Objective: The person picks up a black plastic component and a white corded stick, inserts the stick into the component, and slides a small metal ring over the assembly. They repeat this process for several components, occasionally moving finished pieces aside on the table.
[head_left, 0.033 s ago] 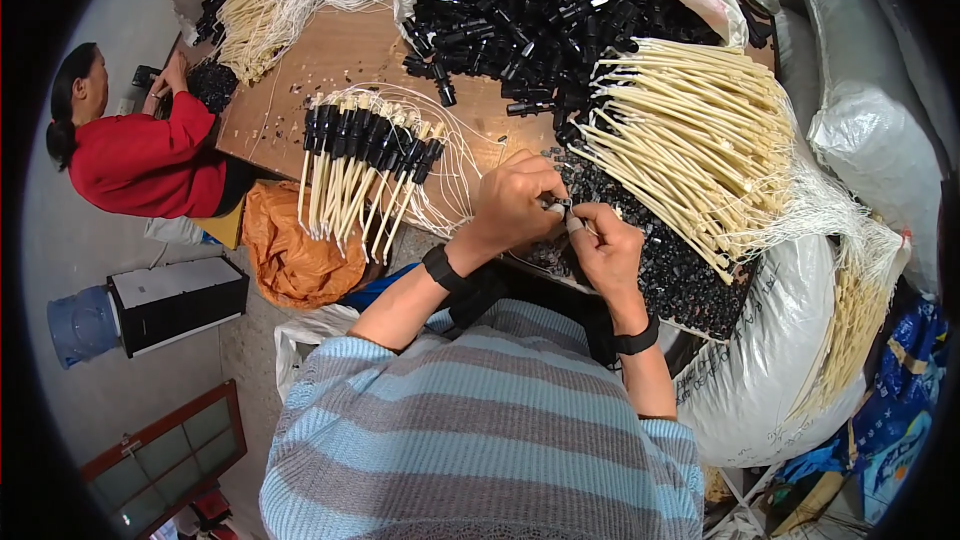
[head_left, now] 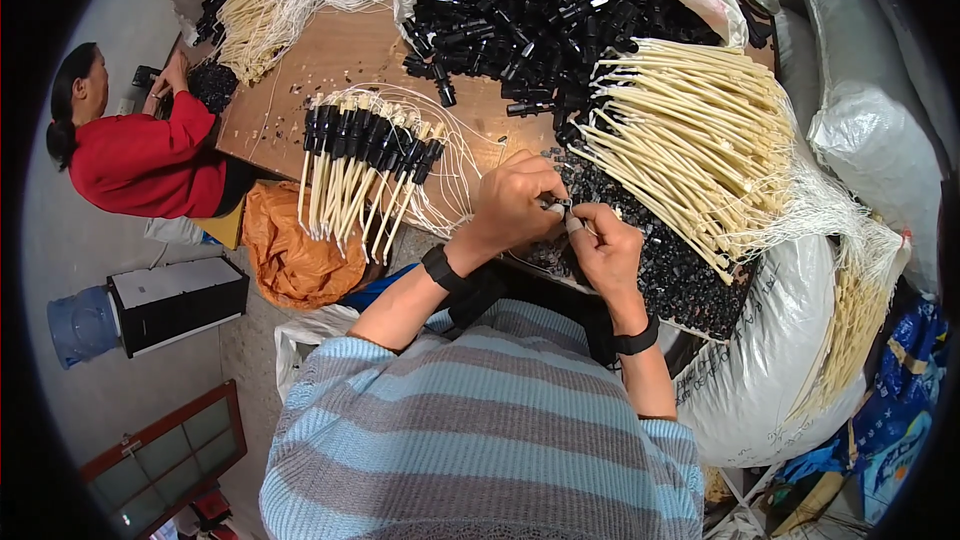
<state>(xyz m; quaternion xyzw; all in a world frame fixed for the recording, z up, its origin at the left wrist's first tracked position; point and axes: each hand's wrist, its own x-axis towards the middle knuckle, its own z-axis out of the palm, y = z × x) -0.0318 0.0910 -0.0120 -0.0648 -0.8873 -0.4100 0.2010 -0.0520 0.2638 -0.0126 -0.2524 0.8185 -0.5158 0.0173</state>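
My left hand [head_left: 517, 198] is closed around a small black plastic part [head_left: 549, 202], mostly hidden by its fingers. Close against it, my right hand [head_left: 608, 252] pinches with thumb and forefinger at the part's right end; what lies in that pinch is too small to make out. Beneath both hands spreads a layer of tiny black pieces [head_left: 660, 270] at the table's near edge. To the left lies a row of cream sticks with black sockets [head_left: 375, 140], trailing white wires. A large bundle of cream sticks [head_left: 690, 140] rests on the right.
A white sack [head_left: 720, 0] spills black sockets [head_left: 520, 30] across the back of the wooden table [head_left: 330, 50]. At the far left a person in red [head_left: 150, 155] works at the table's end. Full white sacks [head_left: 870, 90] stand right; an orange bag [head_left: 295, 250] sits left below the edge.
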